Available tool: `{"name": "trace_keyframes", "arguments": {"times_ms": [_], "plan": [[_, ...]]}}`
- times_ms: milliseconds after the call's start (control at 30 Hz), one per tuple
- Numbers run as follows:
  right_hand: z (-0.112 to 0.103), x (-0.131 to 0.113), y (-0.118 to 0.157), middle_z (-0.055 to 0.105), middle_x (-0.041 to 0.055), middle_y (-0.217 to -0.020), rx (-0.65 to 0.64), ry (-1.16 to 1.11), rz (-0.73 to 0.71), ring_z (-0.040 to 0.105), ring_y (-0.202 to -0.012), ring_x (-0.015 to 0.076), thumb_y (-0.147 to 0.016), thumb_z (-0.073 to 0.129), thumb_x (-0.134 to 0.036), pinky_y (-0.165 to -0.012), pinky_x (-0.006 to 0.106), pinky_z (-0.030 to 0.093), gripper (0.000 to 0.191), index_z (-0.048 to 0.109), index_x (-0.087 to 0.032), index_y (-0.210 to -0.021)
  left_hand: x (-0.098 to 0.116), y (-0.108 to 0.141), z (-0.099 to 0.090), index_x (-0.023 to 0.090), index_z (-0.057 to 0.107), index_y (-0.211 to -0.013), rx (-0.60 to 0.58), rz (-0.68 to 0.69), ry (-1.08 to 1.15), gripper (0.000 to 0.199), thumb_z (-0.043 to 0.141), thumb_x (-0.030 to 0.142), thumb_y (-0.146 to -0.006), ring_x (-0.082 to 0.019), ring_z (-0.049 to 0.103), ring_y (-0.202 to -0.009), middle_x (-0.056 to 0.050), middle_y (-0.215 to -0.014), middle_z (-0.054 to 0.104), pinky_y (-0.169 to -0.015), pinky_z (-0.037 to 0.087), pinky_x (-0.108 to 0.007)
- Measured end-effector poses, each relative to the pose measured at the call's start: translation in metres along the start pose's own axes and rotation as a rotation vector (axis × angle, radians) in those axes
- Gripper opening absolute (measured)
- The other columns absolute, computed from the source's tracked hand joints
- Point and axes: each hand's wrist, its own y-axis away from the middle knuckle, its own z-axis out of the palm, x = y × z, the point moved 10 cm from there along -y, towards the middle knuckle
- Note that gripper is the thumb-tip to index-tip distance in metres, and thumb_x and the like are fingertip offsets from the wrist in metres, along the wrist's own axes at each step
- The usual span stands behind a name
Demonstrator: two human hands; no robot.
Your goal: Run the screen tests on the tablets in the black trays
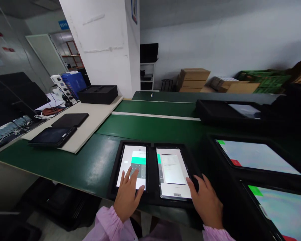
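left hand: open, fingers spread over the lit keypad of the left tablet; contact with the glass, cannot tell. right hand: open, fingers bent, thumb at the right edge of the right tablet, fingers over the side of the black tray; firmness of hold, cannot tell. both tablets: lie side by side in the tray, screens up, long axes running away from the body, small label at the near end of the right tablet. tray: rests on the green table, close to the front edge. to the left: bare green surface, then a pale board with a black device and, at the far end, a black box. to the right: little open room beside two larger lit tablets in black housings. beyond: open green strips, white pillar, cardboard boxes, green crates by the wall.
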Motion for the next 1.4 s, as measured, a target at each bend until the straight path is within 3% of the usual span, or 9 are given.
{"name": "trace_keyframes", "arguments": {"times_ms": [233, 533, 700, 800, 900, 1033, 1133, 1233, 1400], "plan": [[-0.002, -0.001, 0.0, 0.037, 0.0103, -0.153, 0.017, 0.003, 0.003, 0.048, -0.129, 0.0327, -0.091, 0.016, -0.065, -0.096, 0.047, 0.048, 0.073, 0.055, -0.017, -0.131, -0.006, -0.009, -0.004, 0.019, 0.039, -0.143, 0.039, 0.031, -0.067, 0.046, 0.039, 0.03, -0.099, -0.025, 0.027, -0.146, -0.01, -0.143, 0.052, -0.121, 0.018, -0.057], [-0.001, -0.001, -0.001, 0.038, 0.0116, -0.152, 0.04, -0.037, -0.018, 0.048, -0.129, 0.0331, -0.092, 0.02, -0.064, -0.096, 0.048, 0.047, 0.072, 0.056, -0.016, -0.13, -0.012, -0.007, -0.019, 0.023, 0.039, -0.141, 0.075, -0.005, 0.05, 0.044, 0.04, 0.032, -0.099, -0.026, 0.031, -0.144, -0.008, -0.144, 0.05, -0.121, 0.018, -0.059], [-0.003, 0.001, 0.0, 0.04, 0.0118, -0.151, 0.035, -0.058, -0.003, 0.048, -0.128, 0.0338, -0.09, 0.02, -0.064, -0.095, 0.05, 0.047, 0.072, 0.057, -0.016, -0.129, -0.078, -0.005, -0.053, 0.014, 0.037, -0.142, 0.267, -0.23, 0.161, 0.053, 0.044, 0.039, -0.096, -0.03, 0.038, -0.139, -0.017, -0.146, 0.045, -0.115, 0.033, -0.056], [-0.001, 0.01, -0.005, 0.041, 0.0105, -0.15, 0.024, -0.096, 0.02, 0.048, -0.129, 0.0327, -0.09, 0.021, -0.065, -0.096, 0.05, 0.047, 0.071, 0.055, -0.017, -0.13, -0.122, 0.006, -0.041, 0.01, 0.04, -0.141, 0.208, -0.4, 0.311, 0.057, 0.044, 0.042, -0.094, -0.032, 0.048, -0.131, -0.02, -0.143, 0.048, -0.11, 0.041, -0.056], [-0.009, 0.006, -0.01, 0.043, 0.0173, -0.147, 0.121, -0.149, -0.047, 0.046, -0.131, 0.0343, -0.089, 0.024, -0.067, -0.105, 0.05, 0.041, 0.076, 0.058, -0.01, -0.126, -0.137, 0.019, -0.03, 0.013, 0.043, -0.139, 0.181, -0.415, 0.411, 0.052, 0.044, 0.04, -0.094, -0.028, 0.051, -0.129, -0.016, -0.14, 0.052, -0.11, 0.042, -0.052], [-0.025, -0.045, 0.006, 0.054, 0.0227, -0.134, 0.305, -0.303, -0.317, 0.048, -0.128, 0.0318, -0.093, 0.031, -0.058, -0.111, 0.049, 0.036, 0.066, 0.061, -0.006, -0.119, -0.134, 0.02, -0.035, 0.016, 0.041, -0.14, 0.227, -0.373, 0.381, 0.052, 0.049, 0.033, -0.091, -0.027, 0.058, -0.118, -0.014, -0.133, 0.056, -0.101, 0.05, -0.05], [-0.004, -0.109, 0.024, 0.061, 0.0158, -0.127, 0.169, -0.444, -0.504, 0.056, -0.12, 0.0256, -0.097, 0.037, -0.042, -0.105, 0.048, 0.044, 0.044, 0.058, -0.014, -0.124, -0.105, -0.009, -0.048, 0.018, 0.044, -0.136, 0.257, -0.132, 0.245, 0.049, 0.05, 0.025, -0.088, -0.028, 0.055, -0.121, -0.013, -0.132, 0.057, -0.104, 0.046, -0.05], [0.019, -0.168, 0.035, 0.063, 0.0124, -0.125, 0.079, -0.488, -0.638, 0.058, -0.118, 0.0236, -0.097, 0.037, -0.029, -0.103, 0.047, 0.048, 0.037, 0.056, -0.018, -0.125, -0.068, -0.047, -0.036, 0.021, 0.05, -0.128, 0.097, 0.148, 0.182, 0.042, 0.047, 0.016, -0.087, -0.026, 0.054, -0.12, -0.009, -0.126, 0.061, -0.107, 0.043, -0.05], [0.041, -0.201, 0.028, 0.065, 0.0117, -0.116, 0.172, -0.445, -0.674, 0.06, -0.109, 0.0244, -0.094, 0.036, -0.018, -0.095, 0.048, 0.053, 0.036, 0.056, -0.018, -0.124, -0.046, -0.078, -0.021, 0.021, 0.051, -0.12, -0.005, 0.295, 0.182, 0.04, 0.046, 0.01, -0.082, -0.024, 0.055, -0.114, -0.007, -0.116, 0.063, -0.111, 0.038, -0.05]]}}
